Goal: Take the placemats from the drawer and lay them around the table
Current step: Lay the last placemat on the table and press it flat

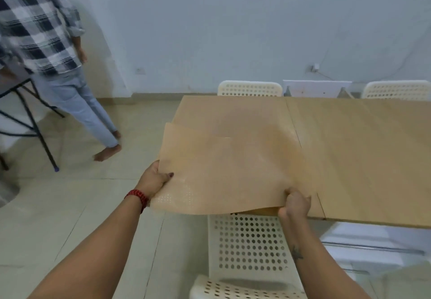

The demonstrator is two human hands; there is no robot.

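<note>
Placemats (224, 165) droop over the table (361, 147) end, hands pinching their near corners: left hand (152, 180), right hand (296, 204).

Tan, perforated placemats (224, 170), overlapping, held above the table's (349, 147) near-left corner.

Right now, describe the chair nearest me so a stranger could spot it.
Start at the wooden table. At its near edge, just below the placemats, stands a white perforated plastic chair. The two matching chairs stand across the table, by the wall.
</note>
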